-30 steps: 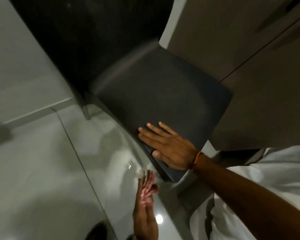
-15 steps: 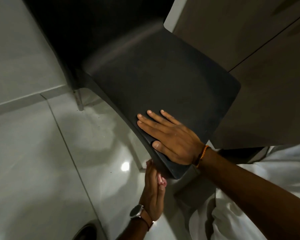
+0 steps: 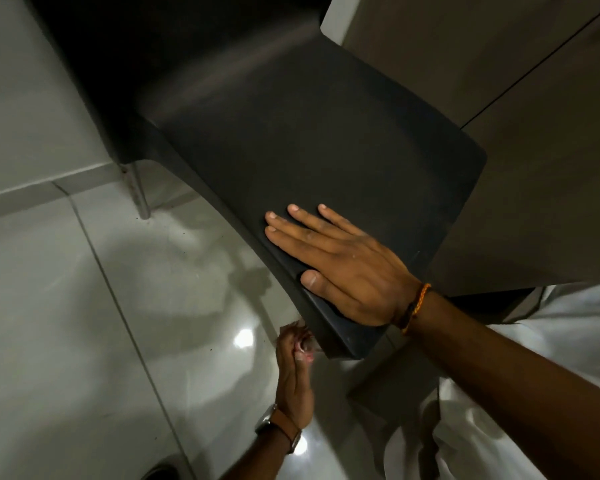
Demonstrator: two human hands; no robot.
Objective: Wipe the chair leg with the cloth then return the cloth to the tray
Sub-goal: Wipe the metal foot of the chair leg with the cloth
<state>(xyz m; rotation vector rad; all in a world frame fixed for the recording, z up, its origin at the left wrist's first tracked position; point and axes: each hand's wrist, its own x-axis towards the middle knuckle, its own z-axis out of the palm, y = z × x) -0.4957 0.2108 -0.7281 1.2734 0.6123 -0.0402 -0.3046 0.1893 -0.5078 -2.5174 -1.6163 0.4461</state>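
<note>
A dark plastic chair (image 3: 291,150) stands on a glossy tiled floor. My right hand (image 3: 343,271) lies flat on the seat's near corner, fingers spread, thumb over the edge. Just below that corner my left hand (image 3: 293,372), with a wristwatch, is curled around a small pale pinkish cloth (image 3: 305,353). The cloth is pressed where the front leg meets the seat. That leg is hidden under the seat and my hand. A metal rear leg (image 3: 137,192) shows at the left. The tray is not in view.
Brown cabinet doors (image 3: 499,64) stand close behind and to the right of the chair. A white wall with a skirting strip (image 3: 32,192) runs at the left. My white garment (image 3: 499,445) fills the lower right. A dark rounded object (image 3: 160,472) sits at the bottom edge.
My left hand moved from open and apart on the floor side up to the seat corner and closed around the cloth. My right hand stayed flat on the seat.
</note>
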